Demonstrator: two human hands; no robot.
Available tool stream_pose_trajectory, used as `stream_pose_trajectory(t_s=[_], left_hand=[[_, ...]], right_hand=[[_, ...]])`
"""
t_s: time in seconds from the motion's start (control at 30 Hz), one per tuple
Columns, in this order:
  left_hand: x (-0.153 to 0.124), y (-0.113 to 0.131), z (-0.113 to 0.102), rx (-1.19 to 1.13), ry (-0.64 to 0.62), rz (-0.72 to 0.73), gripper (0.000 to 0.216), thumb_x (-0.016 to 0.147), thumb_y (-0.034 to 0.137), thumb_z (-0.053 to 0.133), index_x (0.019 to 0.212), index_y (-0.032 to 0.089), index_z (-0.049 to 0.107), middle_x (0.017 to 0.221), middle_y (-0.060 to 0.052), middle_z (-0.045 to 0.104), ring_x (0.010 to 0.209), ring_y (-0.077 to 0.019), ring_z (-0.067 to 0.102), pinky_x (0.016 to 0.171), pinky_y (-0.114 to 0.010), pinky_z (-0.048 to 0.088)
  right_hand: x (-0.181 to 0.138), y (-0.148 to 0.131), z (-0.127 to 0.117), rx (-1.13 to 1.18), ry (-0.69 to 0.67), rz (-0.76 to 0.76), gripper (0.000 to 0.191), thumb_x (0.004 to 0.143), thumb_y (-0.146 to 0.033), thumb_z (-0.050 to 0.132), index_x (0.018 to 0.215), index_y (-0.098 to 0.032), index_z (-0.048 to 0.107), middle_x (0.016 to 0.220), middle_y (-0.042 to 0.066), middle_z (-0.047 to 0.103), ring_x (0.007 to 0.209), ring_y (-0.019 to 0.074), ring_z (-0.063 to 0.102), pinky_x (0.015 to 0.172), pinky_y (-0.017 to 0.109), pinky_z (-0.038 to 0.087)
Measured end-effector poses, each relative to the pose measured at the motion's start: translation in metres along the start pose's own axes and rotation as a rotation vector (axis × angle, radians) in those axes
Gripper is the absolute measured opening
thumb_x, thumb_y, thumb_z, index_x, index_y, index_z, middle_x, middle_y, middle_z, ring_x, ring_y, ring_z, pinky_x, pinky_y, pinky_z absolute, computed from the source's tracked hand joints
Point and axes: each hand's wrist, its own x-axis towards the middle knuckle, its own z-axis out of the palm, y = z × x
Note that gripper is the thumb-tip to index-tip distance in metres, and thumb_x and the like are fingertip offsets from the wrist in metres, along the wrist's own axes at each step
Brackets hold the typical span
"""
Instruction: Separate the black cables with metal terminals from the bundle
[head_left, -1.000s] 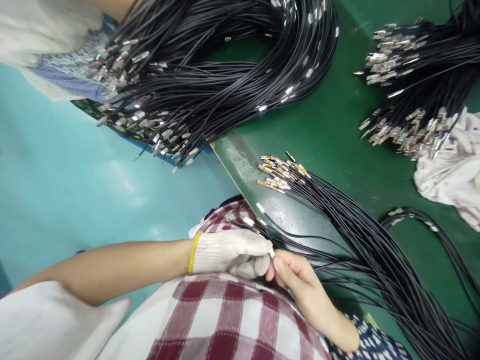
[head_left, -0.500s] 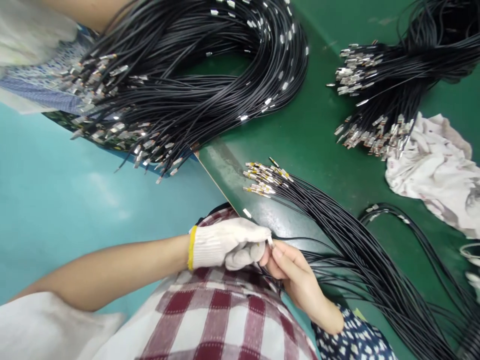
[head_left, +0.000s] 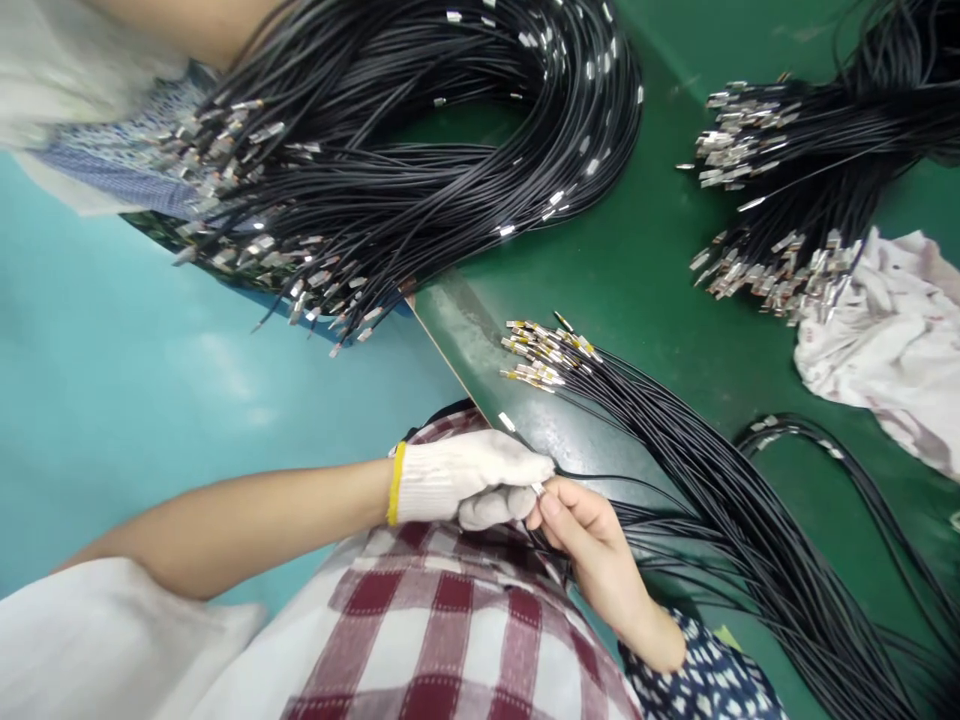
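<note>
My left hand, in a white knitted glove with a yellow cuff, is closed with its fingertips against a small metal connector. Bare-fingered, my right hand pinches the same connector from the other side, thumb on top. The two hands meet at the table edge in front of a red-and-white checked apron. Thin black cables run off to the right from behind my right hand. Just beyond my left hand lies a single silver cable end. A bundle of black cables with silver-and-yellow ends stretches across the table beside them.
A big looped bundle of black cables hangs over the table corner, near another person's arm. More bundled cables and a crumpled white cloth lie at right on the green table.
The whole view has shifted slightly, so things sit further right. My fingers have closed in around the connector, and less of it shows between the hands.
</note>
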Motion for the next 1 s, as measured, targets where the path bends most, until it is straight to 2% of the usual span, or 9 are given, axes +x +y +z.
stream_pose_trajectory(t_s=[0.43,0.63,0.83,1.0], left_hand=[[-0.009,0.015,0.013,-0.015,0.034,-0.006,0.064,0.058,0.078,0.071,0.052,0.017,0.051,0.035,0.004,0.035,0.031,-0.0057,0.027,0.034,-0.022,0.013],[-0.005,0.015,0.012,-0.012,0.044,-0.006,0.063,0.058,0.077,0.071,0.053,0.017,0.052,0.035,0.005,0.035,0.031,-0.0054,0.026,0.034,-0.021,0.013],[-0.004,0.013,0.007,0.02,0.074,0.066,0.058,0.068,0.071,0.067,0.053,0.017,0.052,0.037,0.004,0.038,0.032,-0.0059,0.029,0.035,-0.022,0.016],[-0.015,0.016,0.007,0.144,0.191,0.153,0.054,0.086,0.063,0.052,0.063,0.015,0.057,0.046,0.004,0.039,0.04,-0.0064,0.03,0.039,-0.022,0.019]], right_hand=[[0.002,0.012,0.002,-0.07,0.106,-0.108,0.036,0.096,-0.042,0.057,0.07,-0.017,0.061,0.063,-0.002,0.05,0.06,0.0117,0.04,0.057,0.025,0.03],[0.001,0.01,0.004,-0.078,0.106,-0.107,0.036,0.097,-0.043,0.056,0.072,-0.018,0.06,0.063,-0.003,0.048,0.058,0.0109,0.036,0.055,0.024,0.03],[0.001,0.007,0.005,-0.192,0.076,-0.133,0.031,0.101,-0.041,0.048,0.082,-0.019,0.058,0.064,-0.005,0.042,0.056,0.0102,0.033,0.054,0.025,0.03],[0.0,0.007,0.001,-0.303,0.034,-0.127,0.025,0.105,-0.037,0.042,0.097,-0.02,0.059,0.062,-0.005,0.046,0.056,0.0102,0.04,0.056,0.024,0.034]])
